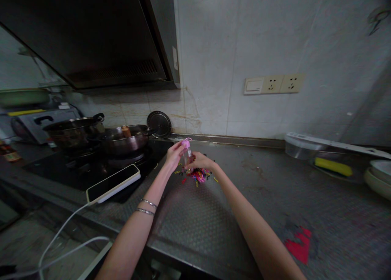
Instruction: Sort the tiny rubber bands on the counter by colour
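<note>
A small clear bottle with a pink cap is held upright over the steel counter. My left hand is closed on its upper part, fingers at the pink cap. My right hand is closed round the bottle's lower part. Right under and beside my right hand lies a heap of small colourful clips, with a few loose ones scattered around it.
A phone on a white cable lies at the hob's near corner. Two pans stand on the hob, a round lid leans on the wall. Right: a dish rack, bowls. A red mark is on the counter.
</note>
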The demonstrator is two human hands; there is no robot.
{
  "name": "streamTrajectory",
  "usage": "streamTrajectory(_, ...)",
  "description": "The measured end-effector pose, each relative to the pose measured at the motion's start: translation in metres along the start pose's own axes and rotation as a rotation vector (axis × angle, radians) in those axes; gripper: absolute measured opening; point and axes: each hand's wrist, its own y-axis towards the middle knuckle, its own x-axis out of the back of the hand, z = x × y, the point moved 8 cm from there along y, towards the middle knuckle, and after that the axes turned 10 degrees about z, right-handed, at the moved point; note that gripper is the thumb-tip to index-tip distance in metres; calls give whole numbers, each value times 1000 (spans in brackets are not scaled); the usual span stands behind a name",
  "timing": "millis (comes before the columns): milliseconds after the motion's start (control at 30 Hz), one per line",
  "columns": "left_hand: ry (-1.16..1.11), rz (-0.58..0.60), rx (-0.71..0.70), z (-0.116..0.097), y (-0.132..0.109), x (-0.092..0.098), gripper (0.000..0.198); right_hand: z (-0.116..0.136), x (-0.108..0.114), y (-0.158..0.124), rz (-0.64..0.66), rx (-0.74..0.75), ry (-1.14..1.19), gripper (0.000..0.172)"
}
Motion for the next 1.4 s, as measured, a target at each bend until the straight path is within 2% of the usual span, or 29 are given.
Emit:
streamTrajectory(367,27,104,45,4,-1,-7,30,4,-2,1,27,49,28,35)
streamTrajectory(600,19,128,87,5,-2,-6,34,0,-5,3,61,49,63,40)
streamTrajectory(833,-33,146,110,6,-4,-7,33,1,-3,3,34,51,87,41)
streamTrajectory(1000,-36,137,121,8,-4,-5,32,3,5,2,-42,49,19,48)
streamTrajectory(1400,8,40,92,10,-1,9,31,2,4,4,-28,67,21,51)
